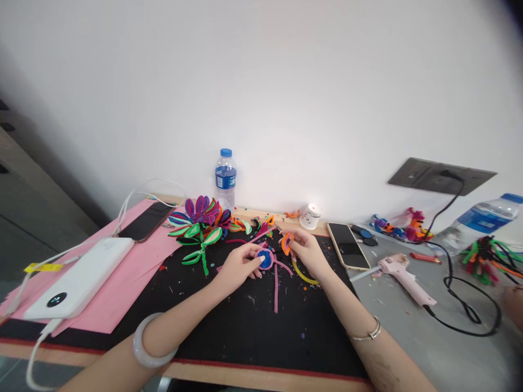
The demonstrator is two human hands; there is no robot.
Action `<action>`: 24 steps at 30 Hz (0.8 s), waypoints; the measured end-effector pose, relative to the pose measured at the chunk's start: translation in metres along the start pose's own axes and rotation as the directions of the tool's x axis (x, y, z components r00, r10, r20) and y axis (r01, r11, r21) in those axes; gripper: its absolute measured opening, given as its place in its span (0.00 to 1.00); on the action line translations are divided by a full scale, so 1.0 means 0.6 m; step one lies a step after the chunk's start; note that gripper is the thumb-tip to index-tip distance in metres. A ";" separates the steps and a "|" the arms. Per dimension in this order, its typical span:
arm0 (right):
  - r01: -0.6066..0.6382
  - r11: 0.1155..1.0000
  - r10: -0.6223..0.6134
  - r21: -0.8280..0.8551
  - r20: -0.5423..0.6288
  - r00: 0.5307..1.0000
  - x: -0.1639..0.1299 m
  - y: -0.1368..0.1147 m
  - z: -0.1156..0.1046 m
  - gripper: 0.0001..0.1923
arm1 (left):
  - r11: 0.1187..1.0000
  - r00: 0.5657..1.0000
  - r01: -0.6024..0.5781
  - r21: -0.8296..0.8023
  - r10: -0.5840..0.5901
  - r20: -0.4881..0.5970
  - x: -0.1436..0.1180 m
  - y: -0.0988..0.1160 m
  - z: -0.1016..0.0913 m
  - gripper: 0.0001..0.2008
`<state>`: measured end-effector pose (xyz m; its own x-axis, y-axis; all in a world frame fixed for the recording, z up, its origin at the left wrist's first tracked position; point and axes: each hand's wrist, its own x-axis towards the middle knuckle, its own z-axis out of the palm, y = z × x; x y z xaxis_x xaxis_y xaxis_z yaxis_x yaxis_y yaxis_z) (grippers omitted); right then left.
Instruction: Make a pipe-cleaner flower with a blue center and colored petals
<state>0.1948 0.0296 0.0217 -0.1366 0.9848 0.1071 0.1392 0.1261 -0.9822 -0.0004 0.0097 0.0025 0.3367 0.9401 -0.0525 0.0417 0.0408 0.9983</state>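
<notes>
Between the thumb and fingers of my left hand (242,267) is a round blue pipe-cleaner disc (266,259) with a pink-purple rim. Pink pipe-cleaner stems (276,294) stick out from its side and hang toward the black mat. Just to the right, my right hand (306,253) pinches a small curved orange pipe-cleaner piece (287,243), dark at its middle. The two pieces are close together but apart. Below my right hand a yellow pipe cleaner (303,273) curves over the mat.
Pipe-cleaner flowers (200,228) lie behind my left hand, near a water bottle (226,179). A paper cup (310,216) stands by the wall. On the right are a phone (348,246) and a pink glue gun (408,280) with its cord. A white power bank (81,277) rests on pink sheets.
</notes>
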 end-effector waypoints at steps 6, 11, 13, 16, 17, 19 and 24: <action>-0.017 0.994 0.016 0.112 0.010 1.000 -0.006 -0.006 0.004 0.09 | 0.999 1.000 -0.002 0.035 0.002 0.024 -0.002 0.007 0.000 0.13; -0.121 0.972 0.095 0.203 0.133 0.987 -0.008 -0.014 -0.006 0.07 | 0.998 0.999 0.025 0.051 -0.027 0.030 -0.005 0.012 0.001 0.12; -0.159 0.964 0.123 0.215 0.169 0.978 -0.008 -0.015 -0.011 0.08 | 0.998 0.999 0.035 0.058 -0.037 0.033 -0.006 0.012 0.001 0.12; -0.130 0.976 0.107 0.175 0.131 0.985 -0.007 -0.014 -0.012 0.08 | 0.997 0.997 0.059 0.052 -0.062 0.049 -0.006 0.007 0.000 0.12; -0.107 0.982 0.091 0.155 0.106 0.990 -0.007 -0.013 -0.011 0.08 | 0.996 0.996 0.069 0.050 -0.072 0.056 -0.006 0.005 0.000 0.12; -0.070 0.989 0.060 0.130 0.078 0.995 -0.008 -0.013 -0.007 0.09 | 0.995 0.994 0.088 0.054 -0.091 0.062 -0.006 0.004 0.001 0.13; -0.071 0.990 0.058 0.121 0.104 0.993 -0.014 -0.014 0.007 0.08 | 0.991 0.991 0.108 0.080 -0.114 0.070 -0.009 0.011 0.006 0.13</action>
<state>0.1905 0.0197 0.0286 -0.2296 0.9727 0.0332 0.0291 0.0409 -0.9987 0.0016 0.0037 0.0095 0.3944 0.9035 -0.1675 0.1527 0.1153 0.9815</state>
